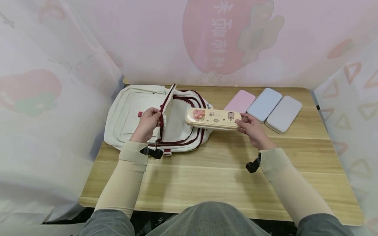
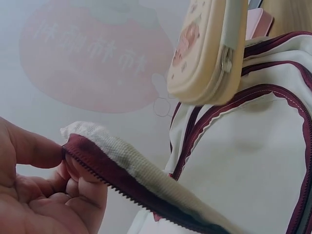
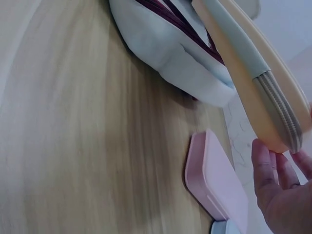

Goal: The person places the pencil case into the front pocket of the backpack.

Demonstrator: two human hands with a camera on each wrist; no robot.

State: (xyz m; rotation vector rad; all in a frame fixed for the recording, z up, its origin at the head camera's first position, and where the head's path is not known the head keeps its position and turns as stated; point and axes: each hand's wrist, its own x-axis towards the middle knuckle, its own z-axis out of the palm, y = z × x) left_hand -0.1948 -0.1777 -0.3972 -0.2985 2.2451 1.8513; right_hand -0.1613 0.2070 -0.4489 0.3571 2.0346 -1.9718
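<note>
Two hands share what looks like a loading step: the left hand holds back the flap of a white backpack with maroon zipper trim, while the right hand brings over a cream pencil case. The left pinches the zipper edge between thumb and fingers; the right grips the case by one end, thumb on the near side. The case is in the air, its far end above the uncovered compartment and clear of the worktop. As I judge it, the next move calls for shifting the case leftward and lowering it past the maroon edging, with the flap kept lifted so the case does not catch on the zipper. Three more cases, pink, blue and whitish, lie on the worktop to the right of the pack. As for writing, the cream lid carries small cartoon pictures and tiny print that I cannot make out, and no brand can be read on it. Pale Chinese-style characters run down a strawberry print on the backdrop, too faint to read surely. The pack's little red tag shows no legible words.
</note>
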